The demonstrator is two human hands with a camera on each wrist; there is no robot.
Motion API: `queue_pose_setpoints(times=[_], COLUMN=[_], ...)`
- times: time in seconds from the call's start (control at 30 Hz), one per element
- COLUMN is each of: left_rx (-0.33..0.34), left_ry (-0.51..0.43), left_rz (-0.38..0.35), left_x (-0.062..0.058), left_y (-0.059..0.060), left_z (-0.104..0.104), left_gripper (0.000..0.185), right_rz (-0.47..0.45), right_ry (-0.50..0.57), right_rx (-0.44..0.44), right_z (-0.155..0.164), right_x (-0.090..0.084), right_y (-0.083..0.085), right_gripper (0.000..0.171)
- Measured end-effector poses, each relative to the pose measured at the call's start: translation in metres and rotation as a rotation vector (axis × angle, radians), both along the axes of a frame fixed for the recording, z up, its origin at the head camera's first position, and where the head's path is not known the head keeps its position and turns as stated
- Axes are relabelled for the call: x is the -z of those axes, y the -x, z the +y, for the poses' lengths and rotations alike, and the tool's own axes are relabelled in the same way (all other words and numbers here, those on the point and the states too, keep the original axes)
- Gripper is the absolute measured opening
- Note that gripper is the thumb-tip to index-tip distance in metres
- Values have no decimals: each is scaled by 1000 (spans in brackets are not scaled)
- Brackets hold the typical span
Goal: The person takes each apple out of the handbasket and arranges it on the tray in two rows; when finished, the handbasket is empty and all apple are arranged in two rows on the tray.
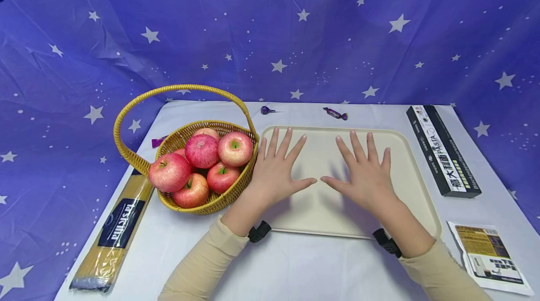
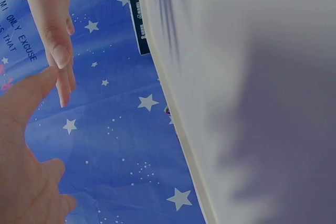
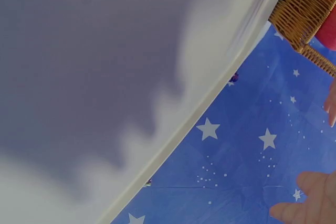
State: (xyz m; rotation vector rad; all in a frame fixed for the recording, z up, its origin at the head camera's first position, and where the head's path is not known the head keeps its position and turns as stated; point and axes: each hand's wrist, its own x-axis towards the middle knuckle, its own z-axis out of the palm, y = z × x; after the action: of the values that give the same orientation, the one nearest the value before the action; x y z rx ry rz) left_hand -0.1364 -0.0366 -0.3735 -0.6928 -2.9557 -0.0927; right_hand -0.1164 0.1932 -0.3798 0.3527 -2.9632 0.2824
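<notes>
Both hands hover palm down over a beige tray point(image 1: 337, 216), fingers spread and holding nothing. My left hand point(image 1: 276, 169) is above the tray's left part, close beside a wicker basket point(image 1: 228, 200) heaped with red apples point(image 1: 202, 151). Over the middle right of the tray is my right hand point(image 1: 367, 174), its thumb pointing at the left thumb with a small gap in the head view. Shadows of the fingers fall on the tray point(image 2: 210, 77) in the left wrist view, and on the tray point(image 3: 157, 171) in the right wrist view.
Behind the tray lie a lollipop point(image 1: 266, 110) and a wrapped candy point(image 1: 336, 113). A spaghetti pack point(image 1: 114, 230) is at the left, with a purple wrapper point(image 1: 158, 142) by the basket. At the right are a black pasta box point(image 1: 443, 151) and a white-edged pouch point(image 1: 489, 256).
</notes>
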Motion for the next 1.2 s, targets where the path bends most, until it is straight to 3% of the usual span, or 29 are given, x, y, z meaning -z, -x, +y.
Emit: queue_pose_setpoints(times=[0.33,0.6,0.83,1.07,1.2], left_rx=[0,-15,-31,-62,-145], left_ry=[13,10,14,-156,-244], left_rz=[-34,-20,25,146,217], left_x=[2,1,-4,-22,-28], left_y=[-1,-2,-11,-29,-41], left_z=[2,0,-8,-38,-67], left_gripper=[95,96,95,94,98], right_rz=[-12,6,39,58,95], right_ry=[-2,14,38,108,151], right_rx=[7,-5,-45,-161,-271], right_z=[2,2,-5,-33,-58], right_x=[1,2,-3,-10,-12], right_y=[-3,-3,1,9,16], right_gripper=[100,100,99,97,96])
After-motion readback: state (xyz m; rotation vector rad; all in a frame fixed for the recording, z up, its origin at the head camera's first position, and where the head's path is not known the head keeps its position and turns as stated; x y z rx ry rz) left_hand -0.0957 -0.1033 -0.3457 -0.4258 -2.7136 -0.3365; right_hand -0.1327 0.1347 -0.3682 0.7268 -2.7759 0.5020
